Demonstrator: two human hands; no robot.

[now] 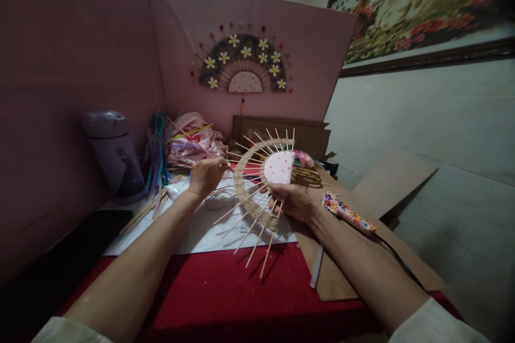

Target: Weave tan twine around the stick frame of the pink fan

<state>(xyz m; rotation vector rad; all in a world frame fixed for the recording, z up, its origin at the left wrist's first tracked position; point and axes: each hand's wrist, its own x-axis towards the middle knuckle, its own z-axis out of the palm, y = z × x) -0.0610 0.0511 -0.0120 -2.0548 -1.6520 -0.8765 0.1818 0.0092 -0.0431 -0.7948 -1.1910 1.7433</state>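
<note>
My right hand (295,201) is closed around the lower straight edge of a half-round woven fan (241,185), holding it up over the table. The fan has a white, pink-spotted half-disc (278,167) at its centre. Thin wooden sticks radiate from it through a tan twine band, their ends sticking out bare. At the fan's left side, my left hand (207,176) is pinched shut close to the stick tips. What lies between its fingertips is too small to make out. Loops of thin twine (221,198) lie below that hand on white paper.
A flower-decorated fan (246,53) hangs on the pink panel. A purple tumbler (115,155), pipe cleaners (159,144) and pink cloth (199,134) stand at back left. On the right, a flower-patterned glue gun (349,214) with a cord rests on a brown board (402,257). Red cloth (225,289) covers the table.
</note>
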